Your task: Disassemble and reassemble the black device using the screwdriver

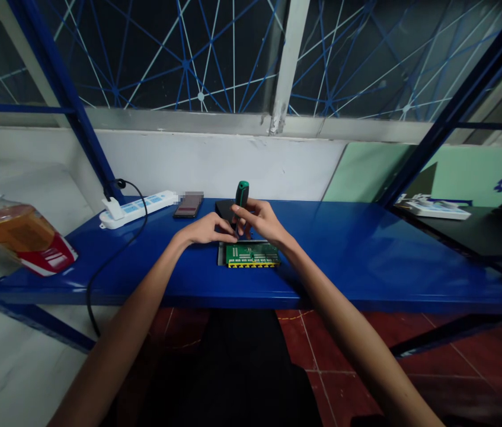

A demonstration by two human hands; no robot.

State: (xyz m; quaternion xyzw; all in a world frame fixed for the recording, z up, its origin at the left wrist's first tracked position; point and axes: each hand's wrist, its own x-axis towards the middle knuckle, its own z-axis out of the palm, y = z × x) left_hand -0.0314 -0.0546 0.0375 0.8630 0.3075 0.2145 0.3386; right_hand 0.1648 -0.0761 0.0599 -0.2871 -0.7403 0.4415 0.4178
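Note:
A green circuit board (251,254) with a yellow strip of connectors along its near edge lies in a flat metal tray or casing on the blue table. My right hand (259,220) is closed around a screwdriver (242,194) with a green and black handle, held upright over the board's far edge. My left hand (208,229) rests at the board's far left corner, its fingertips brought together close to the screwdriver's shaft. Whatever sits between those fingertips is too small to make out. Behind the hands is a dark flat object (224,207), partly hidden.
A white power strip (139,209) with a black cable stands at the back left, beside a phone (189,204). A bottle of orange drink (22,231) is at the far left. Blue frame posts (428,124) rise at both sides. A white device (440,210) lies far right.

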